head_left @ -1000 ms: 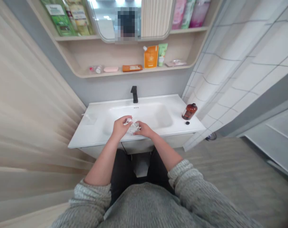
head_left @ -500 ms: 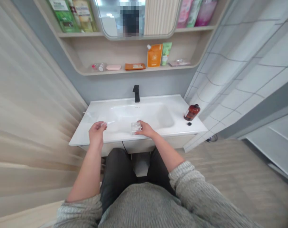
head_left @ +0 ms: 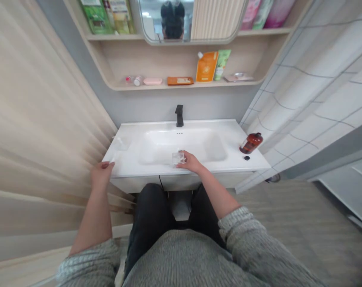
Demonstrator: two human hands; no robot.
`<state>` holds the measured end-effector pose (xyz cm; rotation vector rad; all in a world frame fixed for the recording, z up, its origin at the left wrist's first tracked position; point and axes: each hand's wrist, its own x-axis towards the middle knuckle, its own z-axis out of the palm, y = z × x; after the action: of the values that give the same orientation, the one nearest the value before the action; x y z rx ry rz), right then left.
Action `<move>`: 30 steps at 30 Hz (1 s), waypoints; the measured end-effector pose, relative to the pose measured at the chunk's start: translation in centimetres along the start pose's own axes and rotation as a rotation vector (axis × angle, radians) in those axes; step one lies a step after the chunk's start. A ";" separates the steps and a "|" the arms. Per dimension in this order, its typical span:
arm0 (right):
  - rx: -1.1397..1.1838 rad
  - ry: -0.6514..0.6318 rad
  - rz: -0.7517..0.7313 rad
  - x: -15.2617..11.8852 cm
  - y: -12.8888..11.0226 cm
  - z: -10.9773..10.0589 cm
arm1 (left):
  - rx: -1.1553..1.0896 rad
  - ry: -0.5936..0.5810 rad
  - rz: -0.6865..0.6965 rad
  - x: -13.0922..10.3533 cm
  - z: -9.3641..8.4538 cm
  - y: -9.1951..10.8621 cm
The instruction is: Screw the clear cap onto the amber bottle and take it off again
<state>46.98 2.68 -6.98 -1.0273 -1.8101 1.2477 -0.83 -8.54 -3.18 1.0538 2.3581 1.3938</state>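
My right hand grips a small clear square container over the front part of the white basin. Its fingers are closed round the container's right side. Off to the left, my left hand is at the front left corner of the white countertop, by the pale curtain. Thumb and fingers are pinched together there; a small pale bit shows at the tips, too faint to name. Behind this hand, a clear object with a pale spout lies on the counter.
A black faucet stands behind the basin. On the right are a brown bottle without its cap and a small black cap. The shelf above holds an orange pouch, a green tube and an orange packet.
My left hand has moved left, from beside the basin to the counter's left corner. My right hand still holds the clear container over the basin. The whole view has shifted slightly.
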 end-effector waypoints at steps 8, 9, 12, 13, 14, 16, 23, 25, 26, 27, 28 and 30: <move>0.032 0.002 0.000 -0.2 -0.5 0.1 | 0.488 -0.093 -0.027 1.3 0.8 0.6; 0.035 -0.001 -0.002 -0.2 -0.5 0.0 | 0.497 -0.082 -0.030 1.3 0.9 0.7; 0.036 0.008 -0.004 -0.2 -0.6 0.0 | 0.505 -0.071 -0.031 1.3 1.0 0.9; 0.036 0.013 -0.001 -0.1 -0.6 0.0 | 0.506 -0.074 -0.020 1.2 1.0 1.0; 0.036 0.015 0.002 -0.1 -0.6 0.0 | 0.509 -0.073 -0.002 1.1 0.9 1.1; 0.042 0.010 0.004 -0.1 -0.6 0.0 | 0.515 -0.031 0.039 0.6 0.8 1.5; 0.068 -0.010 0.009 -0.1 -0.7 0.1 | 0.380 0.149 0.408 -4.4 2.8 6.4; 0.057 -0.009 -0.006 0.0 -0.7 0.1 | 0.260 -0.039 0.572 -6.2 5.4 8.1; 0.054 -0.010 -0.013 0.0 -0.7 0.1 | 0.191 -0.164 0.637 -7.1 7.0 8.7; 0.057 -0.012 -0.019 0.0 -0.7 0.1 | 0.122 -0.309 0.689 -8.0 8.7 9.2; 0.063 -0.012 -0.027 0.0 -0.7 0.2 | 0.055 -0.438 0.718 -8.8 10.5 9.6; 0.072 -0.001 -0.050 0.0 -0.7 0.2 | -0.049 -0.639 0.732 -10.4 13.9 10.1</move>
<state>46.65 2.39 -6.36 -0.9364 -1.7681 1.2736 18.45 -2.99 -4.03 2.0907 1.5213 1.0271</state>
